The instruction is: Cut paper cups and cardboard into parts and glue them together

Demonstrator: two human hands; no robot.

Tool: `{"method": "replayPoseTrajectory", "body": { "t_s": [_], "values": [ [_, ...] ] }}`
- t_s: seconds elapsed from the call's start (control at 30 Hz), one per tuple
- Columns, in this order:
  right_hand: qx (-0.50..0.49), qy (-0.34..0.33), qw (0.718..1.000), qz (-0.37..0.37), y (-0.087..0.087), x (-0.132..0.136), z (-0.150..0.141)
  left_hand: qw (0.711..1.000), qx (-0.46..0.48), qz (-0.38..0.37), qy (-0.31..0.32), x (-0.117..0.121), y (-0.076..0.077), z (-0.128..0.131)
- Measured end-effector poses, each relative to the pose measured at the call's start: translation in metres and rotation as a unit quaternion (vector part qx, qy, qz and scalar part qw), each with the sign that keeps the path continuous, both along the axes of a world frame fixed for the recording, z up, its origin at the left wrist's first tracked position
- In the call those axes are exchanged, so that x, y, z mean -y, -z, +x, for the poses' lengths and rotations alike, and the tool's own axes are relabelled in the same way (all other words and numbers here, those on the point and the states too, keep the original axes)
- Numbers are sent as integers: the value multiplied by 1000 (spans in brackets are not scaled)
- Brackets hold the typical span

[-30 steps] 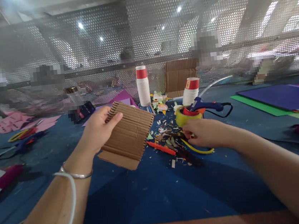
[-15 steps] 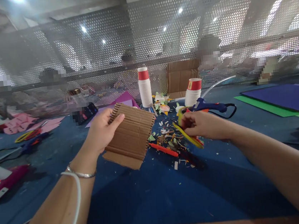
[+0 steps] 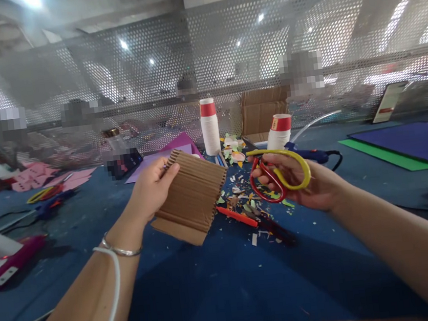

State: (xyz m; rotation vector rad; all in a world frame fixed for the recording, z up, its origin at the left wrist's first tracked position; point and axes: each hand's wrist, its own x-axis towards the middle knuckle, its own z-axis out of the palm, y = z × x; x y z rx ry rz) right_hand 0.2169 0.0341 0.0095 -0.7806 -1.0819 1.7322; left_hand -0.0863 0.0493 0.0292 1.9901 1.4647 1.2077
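Observation:
A piece of corrugated cardboard (image 3: 194,193) with a ragged ribbed edge hangs tilted over the table, pinched at its upper left corner by my left hand (image 3: 155,185). To the right, my right hand (image 3: 301,176) is closed around scissors (image 3: 270,193) with one red and one yellow handle loop. Their blades are hard to make out. Below and between the hands, paper scraps (image 3: 245,203) lie scattered beside an orange-red pen-like stick (image 3: 238,216) and a dark, blurred object (image 3: 278,230).
Two stacks of paper cups (image 3: 210,130) stand at the back, near a blue glue gun (image 3: 314,156). Coloured sheets (image 3: 405,144) lie at the right. A magenta power strip (image 3: 15,265) and another pair of scissors (image 3: 40,194) are at the left. A perforated screen (image 3: 151,85) rises behind.
My right hand has lifted and turned the scissors, so both handle loops now show. The cardboard in my left hand has hardly moved; the view has shifted slightly.

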Motion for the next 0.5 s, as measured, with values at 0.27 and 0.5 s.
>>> {"method": "replayPoseTrajectory", "body": {
  "t_s": [0.27,0.5],
  "values": [
    [8,-27,997,69,-1,11,-6,1000,-8,19,-7,-2,-2,-1],
    [222,-24,958,181,5,10,-11,997,-27,63,-20,-4,-3,-3]
  ]
}}
